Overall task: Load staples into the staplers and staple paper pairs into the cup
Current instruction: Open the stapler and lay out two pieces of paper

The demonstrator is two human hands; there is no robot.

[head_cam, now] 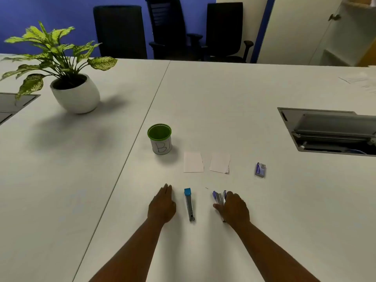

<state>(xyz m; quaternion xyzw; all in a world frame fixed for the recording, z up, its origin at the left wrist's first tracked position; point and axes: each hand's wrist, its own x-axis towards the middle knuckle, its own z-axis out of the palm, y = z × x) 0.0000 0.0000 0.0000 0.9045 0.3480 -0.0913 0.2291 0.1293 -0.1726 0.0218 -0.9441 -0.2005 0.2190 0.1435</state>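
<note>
While the left hand [162, 206] lies flat near the tabletop's [223, 98] front edge, right-hand fingers [218, 206] grip the purple stapler [219, 198]: rigid, slick metal, best held mid-body.

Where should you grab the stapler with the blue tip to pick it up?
Grip the blue-tipped stapler from above, across its narrow metal middle, thumb on one long side and fingers on the other. It lies flat and slim, pointing away, and the left hand rests open just beside it.
</note>
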